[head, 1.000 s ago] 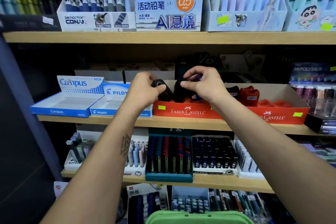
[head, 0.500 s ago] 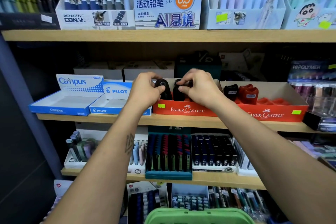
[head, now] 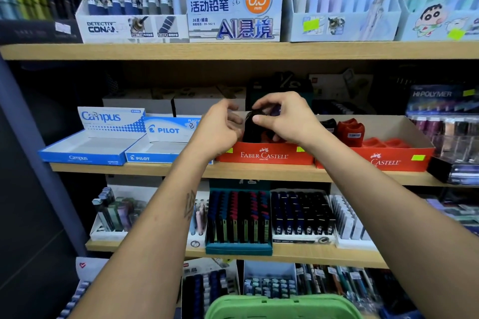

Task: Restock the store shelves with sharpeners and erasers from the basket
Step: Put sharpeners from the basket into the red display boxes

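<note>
Both hands are over the left red Faber-Castell tray (head: 264,156) on the middle shelf. My right hand (head: 287,119) pinches a black sharpener (head: 252,128) between thumb and fingers, just above the tray's left end. A bit of something blue-purple shows under its fingers. My left hand (head: 220,129) hovers right beside that sharpener with loosely curled fingers, and nothing shows in it. Another black sharpener (head: 328,124) and red sharpeners (head: 350,130) stand further right in the tray. The green basket (head: 282,305) shows only its rim at the bottom edge.
A second red Faber-Castell tray (head: 383,162) adjoins on the right. Blue Pilot (head: 160,145) and Campus (head: 90,147) eraser boxes sit left of my hands. Pen displays fill the shelf above, and the shelf board (head: 233,50) hangs low over the trays. More pen racks stand below.
My left hand has let go of the black sharpener it held and drawn slightly back. The right hand has lifted a little and now pinches a black sharpener over the tray.
</note>
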`<state>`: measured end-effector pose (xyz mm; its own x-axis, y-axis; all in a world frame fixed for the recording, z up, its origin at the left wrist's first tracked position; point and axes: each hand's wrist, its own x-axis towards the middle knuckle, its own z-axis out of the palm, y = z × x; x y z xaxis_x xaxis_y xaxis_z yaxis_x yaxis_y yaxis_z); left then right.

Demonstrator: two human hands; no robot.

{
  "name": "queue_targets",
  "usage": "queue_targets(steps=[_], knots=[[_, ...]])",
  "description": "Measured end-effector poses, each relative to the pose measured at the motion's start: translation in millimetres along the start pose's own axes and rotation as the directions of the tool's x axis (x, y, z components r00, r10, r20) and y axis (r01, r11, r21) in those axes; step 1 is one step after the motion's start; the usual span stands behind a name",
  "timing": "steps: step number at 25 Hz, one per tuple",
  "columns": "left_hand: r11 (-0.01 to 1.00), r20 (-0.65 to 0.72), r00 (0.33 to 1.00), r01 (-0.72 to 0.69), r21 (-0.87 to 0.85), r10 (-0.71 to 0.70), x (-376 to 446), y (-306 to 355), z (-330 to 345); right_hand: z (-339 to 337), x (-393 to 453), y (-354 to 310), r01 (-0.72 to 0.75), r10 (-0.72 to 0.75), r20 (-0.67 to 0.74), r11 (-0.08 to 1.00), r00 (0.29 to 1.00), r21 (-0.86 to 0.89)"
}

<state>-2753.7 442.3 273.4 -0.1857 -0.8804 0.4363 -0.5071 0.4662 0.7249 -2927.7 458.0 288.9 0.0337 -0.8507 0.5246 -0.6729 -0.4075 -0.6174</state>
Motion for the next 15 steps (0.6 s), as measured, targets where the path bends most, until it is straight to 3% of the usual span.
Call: queue_targets(steps=[3, 6, 15], knots=[[0.97, 0.08, 0.996, 0.009, 0.243, -0.03, -1.0, -2.7, -4.3, -2.1, -0.9, 4.6, -0.047, 0.046, -0.016, 0.999, 0.999, -0.021], [0.929, 0.135, 0.99, -0.003, 0.371, -0.051, -9.2, 7.6, -4.5, -3.5, -1.9, -0.4, -0.037, 0.036, -0.013, 0.996, 0.999, -0.078], [0.894, 0.166, 0.984, -0.022, 0.447, -0.058, -14.6, 16.0, -6.3, 4.5, -3.2, -6.6, 0.017, -0.01, 0.028, 0.964, 1.0, -0.266]])
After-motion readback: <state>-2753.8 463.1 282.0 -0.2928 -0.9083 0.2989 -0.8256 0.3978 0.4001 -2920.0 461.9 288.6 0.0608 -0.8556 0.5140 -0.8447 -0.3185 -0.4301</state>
